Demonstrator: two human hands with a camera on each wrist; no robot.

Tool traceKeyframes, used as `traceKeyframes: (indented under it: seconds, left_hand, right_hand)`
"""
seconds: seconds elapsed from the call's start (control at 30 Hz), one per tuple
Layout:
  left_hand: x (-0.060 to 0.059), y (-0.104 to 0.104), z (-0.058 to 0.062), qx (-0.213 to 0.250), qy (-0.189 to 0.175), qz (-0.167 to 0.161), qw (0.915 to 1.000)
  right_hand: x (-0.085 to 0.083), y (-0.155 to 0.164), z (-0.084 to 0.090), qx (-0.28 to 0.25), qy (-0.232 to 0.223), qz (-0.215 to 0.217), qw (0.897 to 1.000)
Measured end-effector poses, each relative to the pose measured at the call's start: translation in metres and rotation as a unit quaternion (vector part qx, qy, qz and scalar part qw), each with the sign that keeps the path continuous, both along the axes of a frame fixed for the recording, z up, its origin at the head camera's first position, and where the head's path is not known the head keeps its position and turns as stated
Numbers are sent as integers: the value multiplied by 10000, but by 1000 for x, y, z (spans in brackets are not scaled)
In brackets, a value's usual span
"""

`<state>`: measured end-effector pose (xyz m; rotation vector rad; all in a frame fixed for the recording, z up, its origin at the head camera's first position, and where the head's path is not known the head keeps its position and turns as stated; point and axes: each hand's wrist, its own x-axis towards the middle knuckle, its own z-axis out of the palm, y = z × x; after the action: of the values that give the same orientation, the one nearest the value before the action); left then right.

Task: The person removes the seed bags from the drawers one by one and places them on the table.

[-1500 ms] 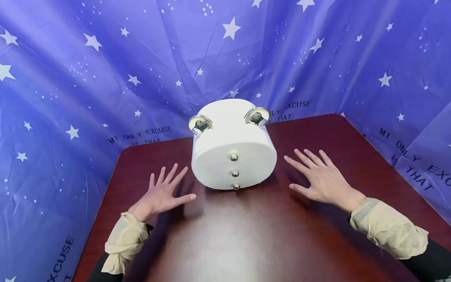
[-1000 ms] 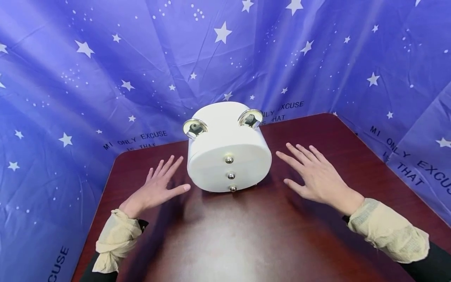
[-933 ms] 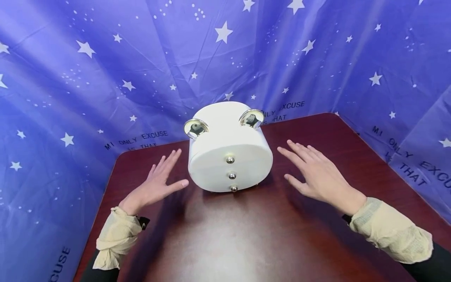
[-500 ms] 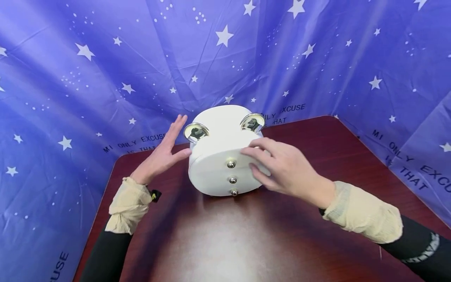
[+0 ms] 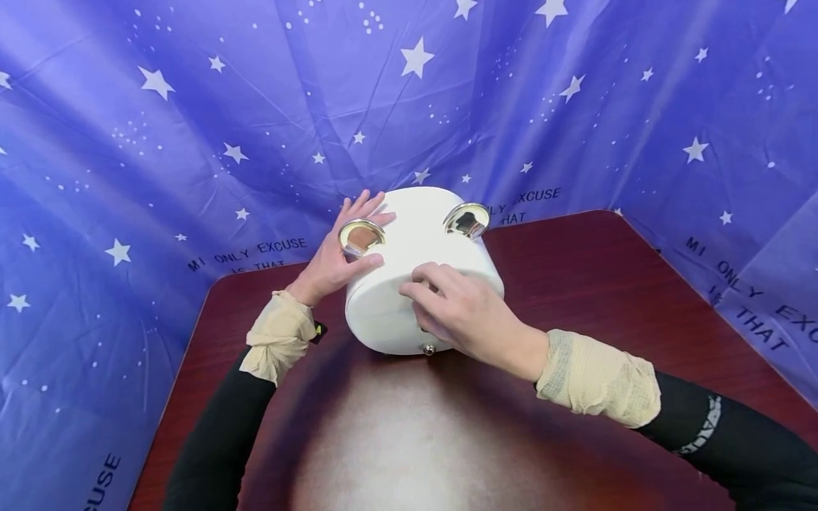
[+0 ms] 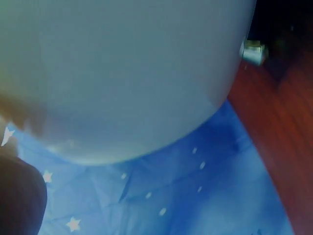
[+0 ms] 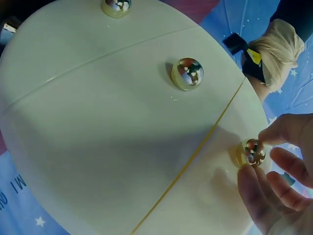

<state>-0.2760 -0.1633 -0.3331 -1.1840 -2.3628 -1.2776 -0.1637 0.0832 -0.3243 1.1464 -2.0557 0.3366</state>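
A white oval box (image 5: 415,241) stands on the dark red table (image 5: 575,270), with two metal ring handles (image 5: 467,219) on top and round metal knobs down its front. My left hand (image 5: 332,266) lies on the box's upper left by one ring, fingers straight across the top, thumb on the front edge. My right hand (image 5: 447,312) covers the front face. In the right wrist view its thumb and fingers (image 7: 252,183) curl round the top knob (image 7: 250,152). The middle knob (image 7: 188,73) and bottom knob (image 5: 429,348) are free. The left wrist view is filled by the box's blurred wall (image 6: 122,73).
A blue cloth with white stars and printed words (image 5: 192,106) hangs close behind and on both sides of the table. The table's rounded back corners lie just behind the box. A small metal foot (image 6: 253,52) shows under the box.
Both hands lifted off the table beside the box. The left went onto its top left. The right swung in to the front and closed its fingers round the top knob.
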Motion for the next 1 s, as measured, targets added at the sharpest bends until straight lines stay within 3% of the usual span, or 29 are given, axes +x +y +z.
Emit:
traceKeyframes:
  seconds: [0.17, 0.43, 0.7, 1.0]
  left_hand:
    - [-2, 7, -8, 466, 167, -138, 9987]
    - [2, 8, -13, 649, 89, -174, 9977]
    - [-2, 10, -12, 619, 136, -230, 9977]
    - [-6, 11, -13, 739, 14, -342, 9967]
  right_hand:
    - [1, -1, -1, 252, 313, -82, 9992]
    - [8, 3, -7, 553, 395, 184, 9975]
    - [32, 17, -4, 861, 517, 472, 9938]
    - [56, 23, -6, 528, 882, 1072, 9889]
